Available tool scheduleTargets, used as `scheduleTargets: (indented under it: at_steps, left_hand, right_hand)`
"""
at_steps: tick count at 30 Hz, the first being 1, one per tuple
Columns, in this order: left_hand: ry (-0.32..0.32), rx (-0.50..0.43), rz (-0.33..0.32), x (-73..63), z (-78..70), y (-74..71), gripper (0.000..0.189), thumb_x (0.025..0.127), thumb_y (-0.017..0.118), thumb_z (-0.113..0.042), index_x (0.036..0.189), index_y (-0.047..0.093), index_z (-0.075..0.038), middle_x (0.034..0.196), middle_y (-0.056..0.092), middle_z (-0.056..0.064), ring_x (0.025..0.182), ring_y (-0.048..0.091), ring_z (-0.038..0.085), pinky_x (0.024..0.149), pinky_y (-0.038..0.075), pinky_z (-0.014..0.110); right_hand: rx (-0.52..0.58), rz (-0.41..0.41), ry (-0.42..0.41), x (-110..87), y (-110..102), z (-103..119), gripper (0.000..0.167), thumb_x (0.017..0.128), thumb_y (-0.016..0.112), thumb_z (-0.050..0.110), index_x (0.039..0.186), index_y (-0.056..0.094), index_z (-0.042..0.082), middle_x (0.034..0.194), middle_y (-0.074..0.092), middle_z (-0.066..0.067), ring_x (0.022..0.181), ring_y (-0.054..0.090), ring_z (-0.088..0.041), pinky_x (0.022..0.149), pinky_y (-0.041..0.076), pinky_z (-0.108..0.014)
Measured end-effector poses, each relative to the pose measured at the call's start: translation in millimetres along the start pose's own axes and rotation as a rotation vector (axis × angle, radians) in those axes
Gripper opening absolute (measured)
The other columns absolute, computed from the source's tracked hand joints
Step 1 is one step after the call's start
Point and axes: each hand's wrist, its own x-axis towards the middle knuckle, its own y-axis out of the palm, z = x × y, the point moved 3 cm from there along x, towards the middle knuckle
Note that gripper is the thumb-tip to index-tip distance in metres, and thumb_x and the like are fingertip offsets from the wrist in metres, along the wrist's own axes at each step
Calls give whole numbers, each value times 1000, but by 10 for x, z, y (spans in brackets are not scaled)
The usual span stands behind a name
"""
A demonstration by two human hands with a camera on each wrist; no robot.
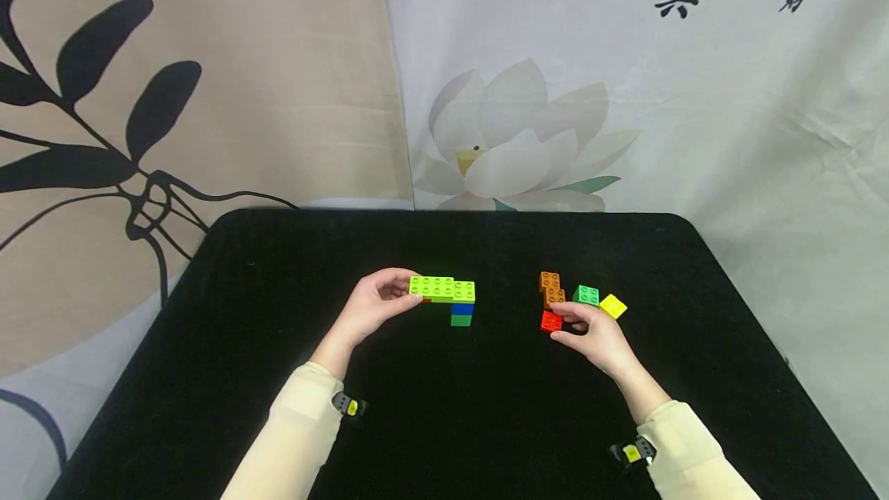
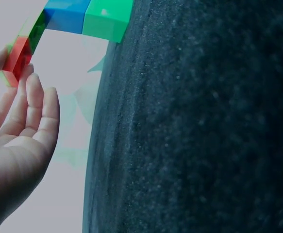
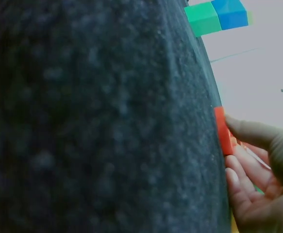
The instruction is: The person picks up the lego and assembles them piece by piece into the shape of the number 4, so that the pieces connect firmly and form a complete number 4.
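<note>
My left hand (image 1: 378, 303) pinches the left end of a built piece of toy bricks between thumb and fingers. Lime-green bricks (image 1: 432, 288) form its top, a red brick (image 2: 16, 60) sits under the held end, and a blue brick (image 1: 462, 309) over a green brick (image 1: 461, 321) makes a leg under the right end. Over on the right, my right hand (image 1: 600, 339) has its thumb and fingers around a small red brick (image 1: 551, 321) at the table surface. In the right wrist view that red brick (image 3: 223, 131) is seen from the side, partly covered by fingers.
Two brown bricks (image 1: 550, 282) lie just behind the small red one. A green brick (image 1: 586, 295) and a yellow brick (image 1: 613, 306) lie beyond the right hand. Everything is on a black cloth-covered table (image 1: 444, 423), with a printed curtain (image 1: 312, 99) behind its far edge.
</note>
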Motion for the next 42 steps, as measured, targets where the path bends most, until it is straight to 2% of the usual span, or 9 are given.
scheduleTargets:
  at_steps: [6,13,19,27,34,42]
  left_hand:
    - [-5,-5,-7,3,-13,5,35,91,74,-16,122,64,-2,112,67,13,97,64,28,84,53,33]
    - [-20,-1,-3,15,-20,7,34,91,73,-14,122,64,-2,112,67,13,98,64,27,84,52,30]
    - [-7,-2,-1,21,-13,7,35,92,72,-14,123,63,-1,113,67,14,100,63,30,85,52,35]
    - [-2,25,-10,10,-1,0,33,91,74,-19,119,66,-5,109,69,9,96,64,24,84,53,31]
    - [4,24,-15,-11,8,-6,35,89,77,-22,118,67,-7,109,69,7,94,65,24,85,53,31]
    - [1,15,-10,0,8,-7,35,89,76,-19,119,66,-5,110,69,9,95,64,25,85,53,30]
  right_hand:
    - [-26,-19,11,-2,9,-11,43,85,78,10,126,66,5,123,65,-14,105,62,-30,90,50,-45]
    - [-36,-27,-29,9,7,-2,39,85,78,9,122,68,4,119,66,-14,101,62,-29,87,50,-45]
    - [-52,-23,-33,9,17,-11,36,86,77,9,120,69,5,117,66,-13,101,62,-29,88,51,-44]
    - [-37,-2,-33,-23,32,3,33,86,77,10,119,71,7,115,66,-12,99,63,-26,87,53,-42]
    - [70,52,-96,-31,109,126,33,86,77,8,119,70,5,115,65,-12,93,63,-22,82,53,-25]
    - [58,64,-163,34,225,350,34,85,78,10,118,71,9,112,65,-7,95,63,-19,84,54,-28]
